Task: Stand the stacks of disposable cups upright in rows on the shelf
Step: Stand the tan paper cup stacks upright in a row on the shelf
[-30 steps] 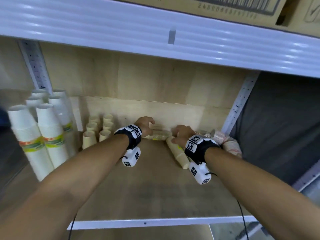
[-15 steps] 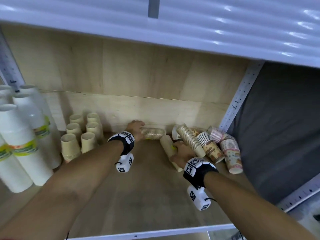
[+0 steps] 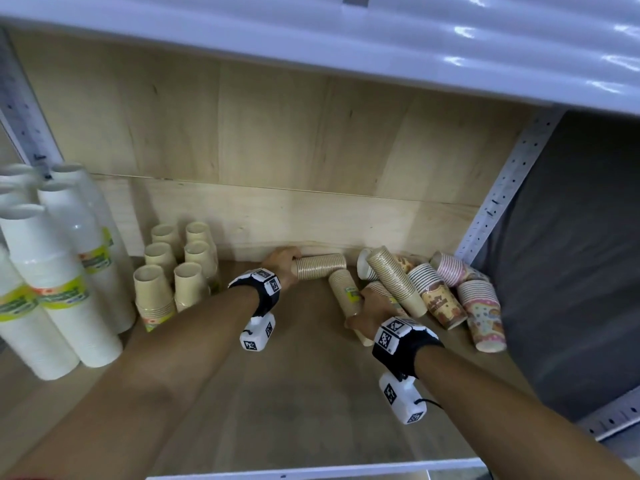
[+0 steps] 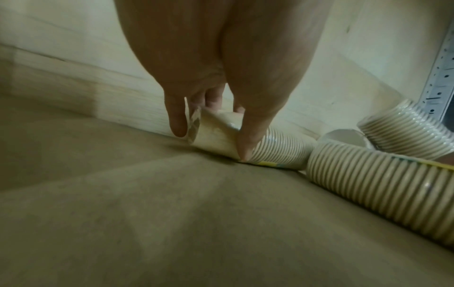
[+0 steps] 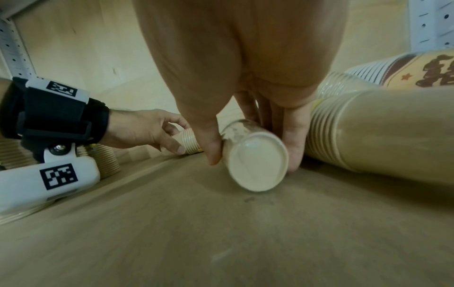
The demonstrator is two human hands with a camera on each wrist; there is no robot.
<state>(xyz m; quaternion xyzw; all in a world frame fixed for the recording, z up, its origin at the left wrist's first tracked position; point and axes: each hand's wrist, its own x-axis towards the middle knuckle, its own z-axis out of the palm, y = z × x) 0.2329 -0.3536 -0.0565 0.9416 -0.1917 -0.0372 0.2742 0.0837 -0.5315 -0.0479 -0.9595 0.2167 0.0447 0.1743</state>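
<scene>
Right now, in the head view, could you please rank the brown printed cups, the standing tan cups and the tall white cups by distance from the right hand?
From the right hand:
1. Brown printed cups, lying just right.
2. Standing tan cups, left, past the left hand.
3. Tall white cups, far left.

Bare forearms, 2 black wrist straps (image 3: 264,293) with white coded tags, white camera pods (image 3: 258,332) beneath.

The wooden shelf (image 3: 284,403) carries upright white stacks (image 3: 59,289), upright beige stacks (image 3: 173,271) and toppled stacks (image 3: 433,289).
</scene>
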